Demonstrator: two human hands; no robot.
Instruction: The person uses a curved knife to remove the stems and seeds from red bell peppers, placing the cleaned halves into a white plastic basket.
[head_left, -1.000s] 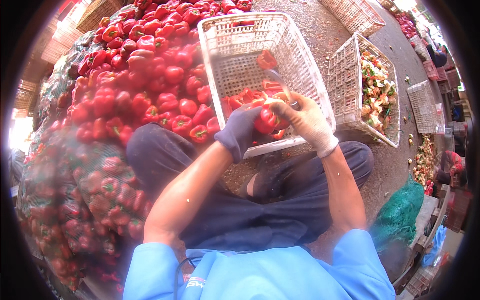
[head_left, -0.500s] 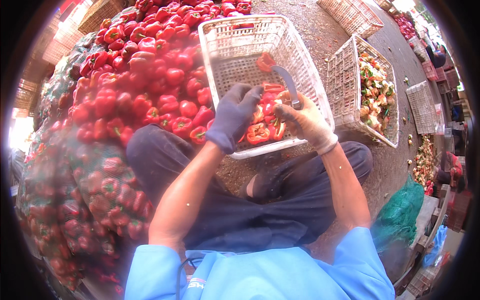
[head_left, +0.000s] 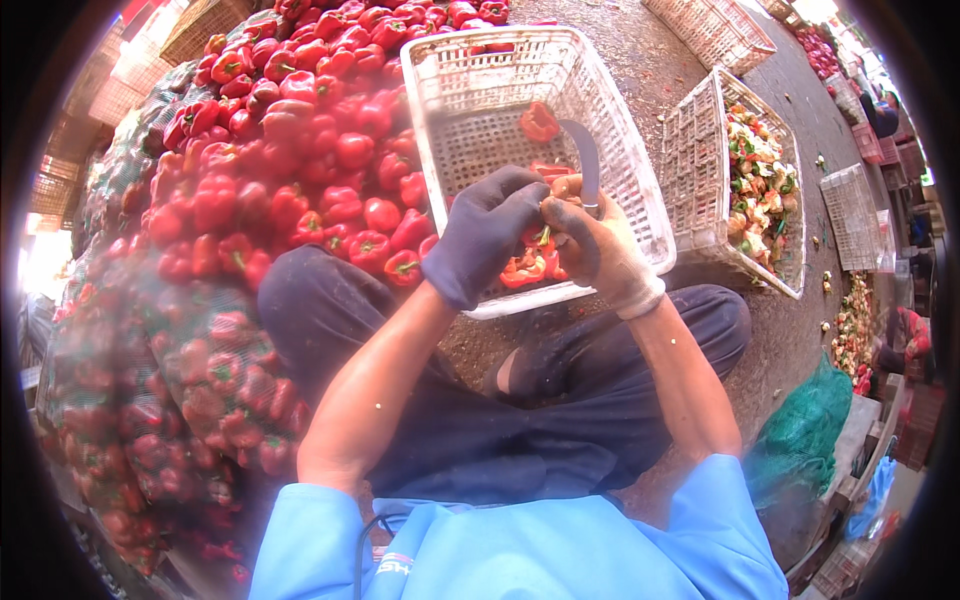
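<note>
My left hand (head_left: 490, 232), in a dark glove, is closed with curled fingers above a white plastic crate (head_left: 437, 135). Its fingertips meet those of my right hand (head_left: 612, 258), and whatever they grip is hidden from view. The right hand wears a pale glove with darkened fingers and holds a knife with a curved blade (head_left: 586, 160), its tip pointing up and away. Beneath the hands lie cut red peppers (head_left: 524, 271), partly covered by the fingers. One red pepper piece (head_left: 539, 123) rests alone farther back on the crate's floor.
A large heap of whole red peppers (head_left: 340, 205) lies to the left, with filled mesh sacks (head_left: 225, 375) nearer me. At right stands a second crate (head_left: 692, 165) holding pepper cores and trimmings (head_left: 755, 185). A green net sack (head_left: 805, 430) sits at lower right.
My left hand has moved right and its fingers have curled in, meeting my right hand. The knife blade has turned more upright. The view has shifted slightly.
</note>
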